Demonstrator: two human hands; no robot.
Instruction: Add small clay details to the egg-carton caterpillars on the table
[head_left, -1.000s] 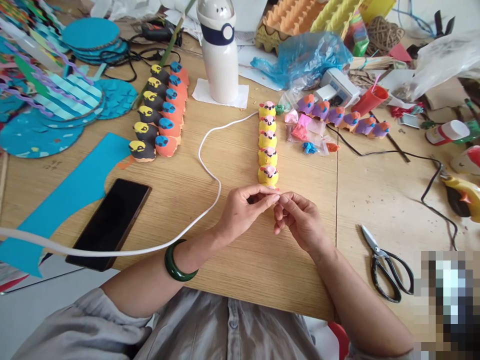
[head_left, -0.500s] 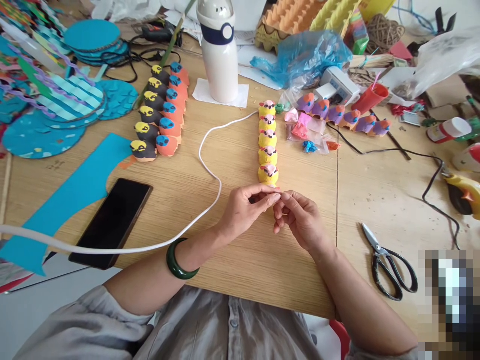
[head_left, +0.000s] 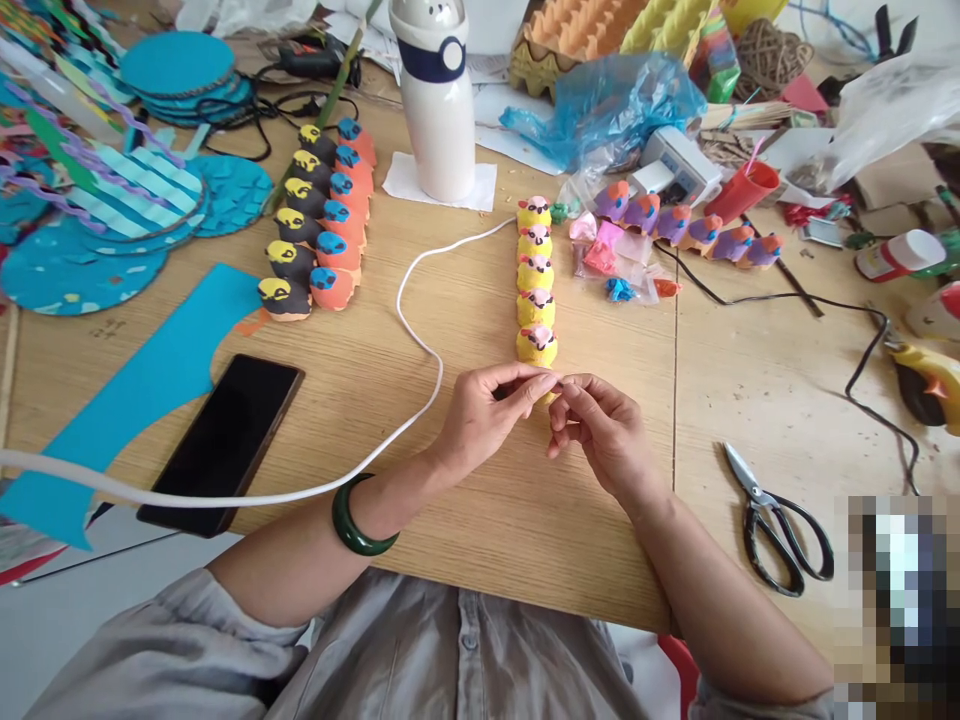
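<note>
Risk: my left hand [head_left: 476,415] covers the near end of the yellow row [head_left: 536,272], which runs away just beyond my grip, so a wrist dip could knock it or smear any wet clay. Pose: forearms angled inward over the table [head_left: 487,530], my right hand [head_left: 611,435] with lower fingers curled; both thumb-finger pinches closed, tips nearly meeting, any tiny piece between them too small to tell.

Craft workspace: wooden table [head_left: 600,430] bears scissors [head_left: 765,520] at four o'clock, egg cartons [head_left: 581,40] at twelve, painted cardboard discs [head_left: 178,62] at ten.
</note>
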